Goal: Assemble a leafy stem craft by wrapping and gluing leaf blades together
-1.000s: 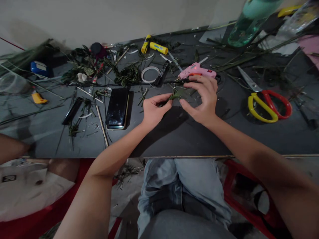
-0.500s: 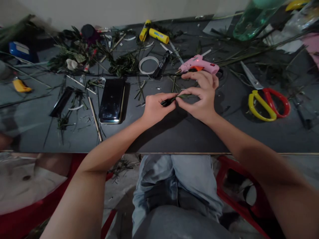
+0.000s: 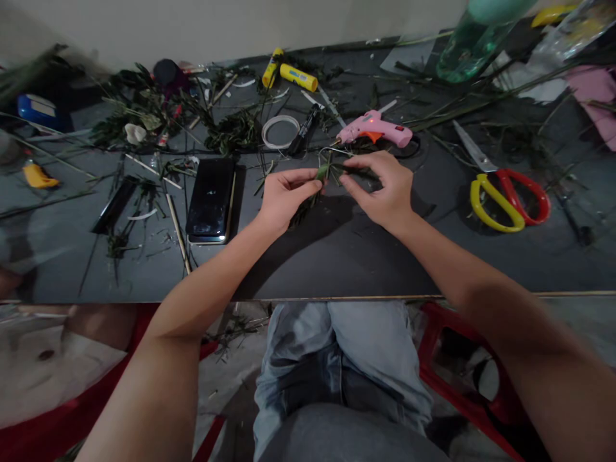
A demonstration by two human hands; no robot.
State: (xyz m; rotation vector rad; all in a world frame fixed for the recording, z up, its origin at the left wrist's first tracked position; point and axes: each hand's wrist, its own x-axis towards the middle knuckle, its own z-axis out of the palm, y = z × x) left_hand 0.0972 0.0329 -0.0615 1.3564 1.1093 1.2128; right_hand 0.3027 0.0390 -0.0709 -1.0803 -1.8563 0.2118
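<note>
Thin green leaf strips [image 3: 324, 169] run between my two hands, above the dark table. My left hand [image 3: 289, 196] pinches them between thumb and fingers, and a dark leafy end hangs below it. My right hand [image 3: 384, 191] is closed at the thumb and fingertips on the strips' other side. The fingers partly hide how the strips cross. Just beyond my right hand lies a pink glue gun [image 3: 375, 129] with a small red light on. A roll of pale wire [image 3: 264, 132] and a black marker-like stick [image 3: 304, 131] lie behind my left hand.
Left of my hands are a smartphone [image 3: 210, 199], a wooden stick [image 3: 178, 232] and leaf scraps. Open scissors [image 3: 498, 199] with yellow and red handles lie right. Farther back are yellow glue sticks [image 3: 298, 77] and a green bottle [image 3: 464, 54]. Another person's clothing shows at lower left.
My hands have drawn slightly apart, and the strips now stand up and show between them. The dark leafy end hangs under my left hand. The view has shifted a little.
</note>
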